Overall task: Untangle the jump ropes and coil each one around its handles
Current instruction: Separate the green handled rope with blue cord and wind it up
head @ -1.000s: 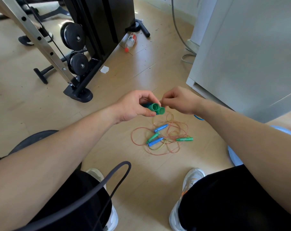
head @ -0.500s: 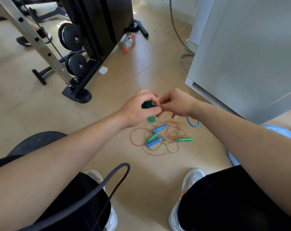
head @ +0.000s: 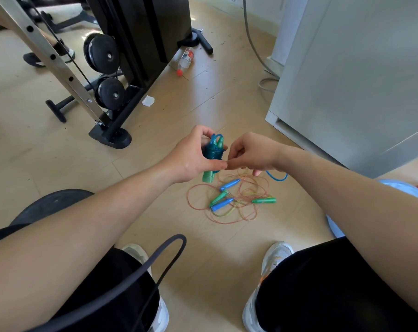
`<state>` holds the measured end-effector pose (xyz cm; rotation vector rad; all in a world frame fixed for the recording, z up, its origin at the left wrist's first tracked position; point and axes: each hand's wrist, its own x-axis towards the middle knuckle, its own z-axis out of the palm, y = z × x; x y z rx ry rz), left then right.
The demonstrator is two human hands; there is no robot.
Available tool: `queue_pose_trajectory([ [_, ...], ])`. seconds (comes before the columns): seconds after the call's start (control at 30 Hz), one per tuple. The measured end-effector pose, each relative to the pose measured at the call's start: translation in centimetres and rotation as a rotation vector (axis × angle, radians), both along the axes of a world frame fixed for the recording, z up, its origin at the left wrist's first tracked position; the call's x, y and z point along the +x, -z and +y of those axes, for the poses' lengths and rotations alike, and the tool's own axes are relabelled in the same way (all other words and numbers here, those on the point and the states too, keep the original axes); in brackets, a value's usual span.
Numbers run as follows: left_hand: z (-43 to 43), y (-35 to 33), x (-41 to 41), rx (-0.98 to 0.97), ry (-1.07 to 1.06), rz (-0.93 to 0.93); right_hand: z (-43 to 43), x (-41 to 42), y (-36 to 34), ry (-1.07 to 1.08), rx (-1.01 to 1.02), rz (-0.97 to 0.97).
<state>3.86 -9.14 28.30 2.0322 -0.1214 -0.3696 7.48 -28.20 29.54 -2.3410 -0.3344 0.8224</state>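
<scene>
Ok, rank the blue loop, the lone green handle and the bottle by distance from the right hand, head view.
1. The blue loop, hanging just below the right hand.
2. The green handle, on the floor beneath, slightly right.
3. The bottle, far ahead and left, by the machine.

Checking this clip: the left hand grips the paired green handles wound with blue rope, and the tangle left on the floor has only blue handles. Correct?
Not quite. The head view shows the floor tangle holding two blue handles and also two loose green handles. The rest stands: the left hand grips the paired green handles wound with blue rope.
</scene>
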Motion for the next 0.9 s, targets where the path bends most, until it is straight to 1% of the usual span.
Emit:
queue_pose_trajectory([
  [0.1,0.0,0.1,0.0,-0.053,0.016,0.004,0.4,-0.2,0.1,-0.005,-0.034,-0.041],
  [0.17,0.0,0.1,0.0,-0.096,-0.008,-0.003,0.6,-0.2,0.2,-0.022,-0.102,-0.104],
  [0.23,0.0,0.1,0.1,-0.075,-0.032,-0.039,0.7,-0.3,0.0,-0.054,-0.143,-0.160],
  [0.27,0.1,0.3,0.3,-0.050,-0.037,-0.055,0.7,-0.3,-0.2,-0.072,-0.131,-0.144],
  [0.4,0.7,1.1,0.6,0.057,-0.063,-0.052,-0.1,-0.1,-0.6,-0.078,0.016,0.107],
  [0.5,0.9,1.1,0.5,0.063,-0.061,-0.057,-0.4,-0.1,-0.8,-0.076,0.070,0.253],
  [0.6,1.0,0.8,0.4,0.113,0.009,-0.099,-0.2,-0.3,-1.0,-0.087,0.126,0.322],
  [0.67,1.0,0.5,0.3,0.136,0.052,-0.084,-0.1,-0.3,-1.1,-0.095,0.189,0.337],
  [0.77,1.1,0.4,0.2,0.062,0.044,-0.013,-0.4,-0.2,-1.3,-0.074,0.279,0.415],
  [0.83,1.1,0.3,0.2,-0.011,0.002,0.032,-0.8,-0.1,-1.5,-0.030,0.392,0.483],
  [0.9,1.0,0.0,0.2,-0.125,-0.040,0.088,-1.3,0.2,-1.7,0.007,0.519,0.501],
])
